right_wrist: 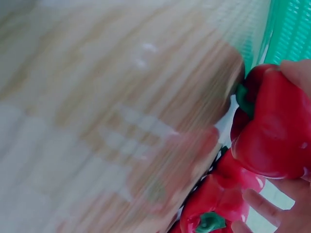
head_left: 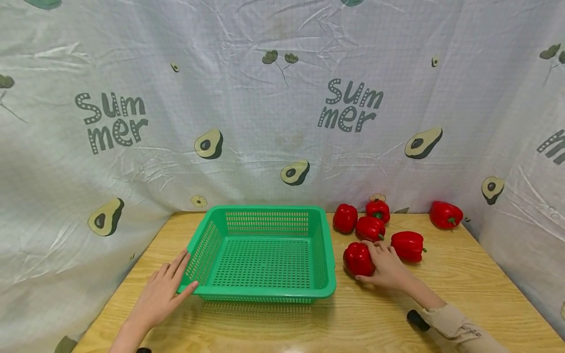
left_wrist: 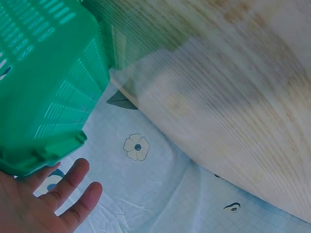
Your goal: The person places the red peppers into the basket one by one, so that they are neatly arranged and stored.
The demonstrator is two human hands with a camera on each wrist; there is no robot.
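A green plastic basket with slotted walls stands on the wooden table. My left hand rests at its front left corner, fingers extended along the rim. In the left wrist view the fingers of this hand spread straight beside the basket's corner. To the right of the basket, my right hand grips a red bell pepper. The right wrist view shows this bell pepper between thumb and fingers, its green stem facing the table. Part of the right palm is hidden behind it.
Several more red bell peppers lie behind and beside the right hand, including one just right of it and one at the far right. A printed cloth hangs along the table's back edge. A small black object shows near the right sleeve.
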